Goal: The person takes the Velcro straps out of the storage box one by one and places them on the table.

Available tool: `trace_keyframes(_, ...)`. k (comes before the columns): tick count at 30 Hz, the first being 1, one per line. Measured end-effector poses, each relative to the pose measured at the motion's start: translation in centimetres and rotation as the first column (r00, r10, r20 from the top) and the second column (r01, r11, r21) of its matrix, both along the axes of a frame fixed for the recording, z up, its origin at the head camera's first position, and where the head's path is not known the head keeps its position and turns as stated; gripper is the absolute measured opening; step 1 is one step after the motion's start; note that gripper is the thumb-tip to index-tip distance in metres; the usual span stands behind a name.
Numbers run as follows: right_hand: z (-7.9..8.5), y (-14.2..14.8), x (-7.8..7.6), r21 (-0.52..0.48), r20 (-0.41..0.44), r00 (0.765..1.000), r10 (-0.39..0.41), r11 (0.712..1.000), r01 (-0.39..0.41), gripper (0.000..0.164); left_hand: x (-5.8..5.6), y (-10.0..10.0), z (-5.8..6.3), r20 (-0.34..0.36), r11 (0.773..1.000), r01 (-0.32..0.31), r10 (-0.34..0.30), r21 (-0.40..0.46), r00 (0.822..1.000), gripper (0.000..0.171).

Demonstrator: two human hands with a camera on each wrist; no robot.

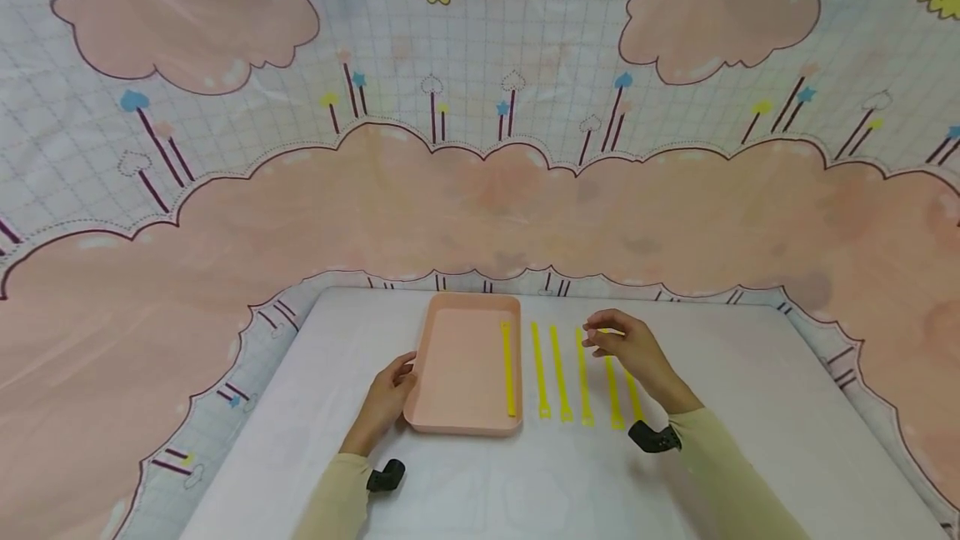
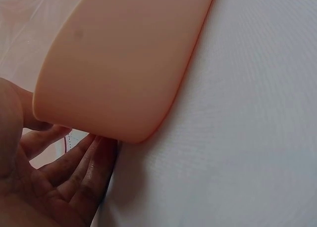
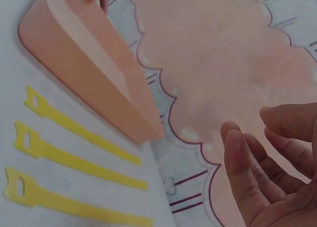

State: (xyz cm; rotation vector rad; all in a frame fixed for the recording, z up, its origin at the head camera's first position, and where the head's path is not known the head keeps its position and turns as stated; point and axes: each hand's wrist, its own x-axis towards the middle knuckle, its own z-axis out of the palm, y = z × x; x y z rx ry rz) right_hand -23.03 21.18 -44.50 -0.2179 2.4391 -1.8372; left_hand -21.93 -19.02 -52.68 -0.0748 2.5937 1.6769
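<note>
A shallow peach tray [image 1: 465, 428] lies on the white table, and my left hand [image 1: 387, 397] holds its left edge. In the left wrist view the thumb is at the tray's rim and the fingers [image 2: 81, 172] touch its outer side. Inside the tray, along its right wall, lies one yellow strap [image 1: 508, 369], slotted at one end like a cable tie. Several more yellow straps [image 1: 559, 373] lie roughly parallel to the right of the tray. My right hand [image 1: 628, 348] hovers above the rightmost straps, fingers loosely bent, holding nothing; it partly hides them.
The white table [image 1: 750, 407] is bordered at the back and sides by a printed cloth [image 1: 480, 207] with clouds. A black wrist device [image 1: 654, 437] sits on the right wrist, another black device [image 1: 386, 476] on the left.
</note>
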Motion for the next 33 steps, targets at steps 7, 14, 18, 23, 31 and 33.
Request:
trace_keyframes(7,0.4,-1.7,0.5,-0.032,-0.021,0.999,0.025,0.999,-0.025,0.031,-0.1,0.0,-0.2,0.006,1.000,-0.008,0.008,-0.009,1.000,0.045)
trace_keyframes(14,-0.1,-3.3,0.3,-0.064,-0.024,0.998,0.064,0.996,-0.066,0.031,0.2,0.0,-0.1,0.009,1.000,-0.004,0.004,-0.006,1.000,0.045)
trace_keyframes(18,-0.2,-4.3,0.1,-0.067,-0.054,0.994,0.100,0.992,-0.104,0.030,-0.1,0.1,-0.2,-0.006,1.000,0.003,-0.003,-0.018,1.000,0.045)
trace_keyframes(23,-0.2,-5.4,-0.2,-0.070,-0.033,0.993,0.116,0.991,-0.118,0.031,-0.3,0.0,-0.1,-0.009,1.000,-0.003,0.003,-0.019,1.000,0.045)
trace_keyframes(31,-0.5,-6.7,-0.3,-0.059,-0.009,0.992,0.126,0.990,-0.126,0.031,0.0,0.0,0.0,-0.003,1.000,-0.001,0.001,-0.024,1.000,0.045)
trace_keyframes(33,-0.6,-7.2,-0.2,-0.049,-0.014,0.992,0.128,0.991,-0.128,0.029,0.1,0.1,0.0,-0.002,1.000,0.002,-0.002,-0.025,1.000,0.045)
